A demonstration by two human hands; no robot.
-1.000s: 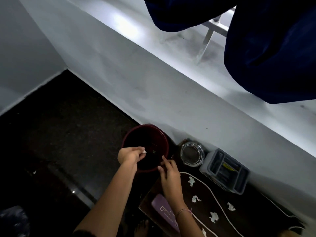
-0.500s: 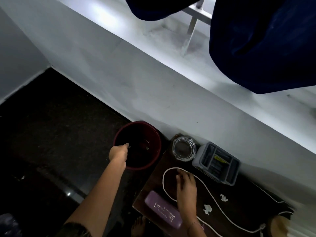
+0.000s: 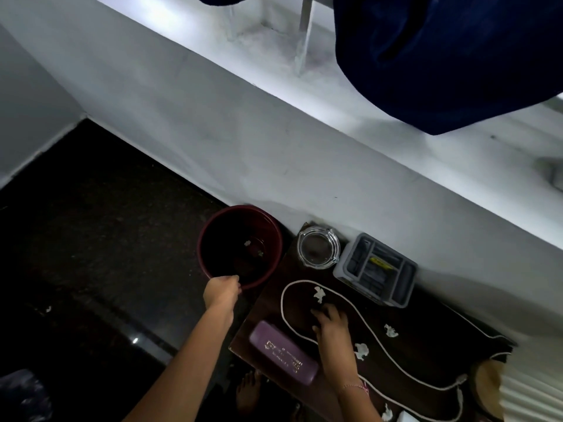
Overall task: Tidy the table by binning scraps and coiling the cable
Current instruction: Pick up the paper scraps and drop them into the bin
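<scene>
Head view: scrap-binning step in hand, cable not yet coiled.
Your left hand (image 3: 221, 292) sits at the near rim of the maroon bin (image 3: 203, 239), fingers curled; clasping the rim or nothing, cannot tell. Your right hand (image 3: 332, 325) lies released on the table (image 3: 426, 351), a paper scrap (image 3: 319, 292) just beyond its fingertips (image 3: 326, 307), inside the white cable (image 3: 282, 303) loop. Next, I judge: pinch that scrap and carry it left to the bin. The bin holds two pale scraps (image 3: 247, 243); the glass ashtray (image 3: 318, 250) looks empty; the grey organiser (image 3: 376, 269) holds dark items and something yellow. Other scraps (image 3: 361, 351) lie right of your fingers.
</scene>
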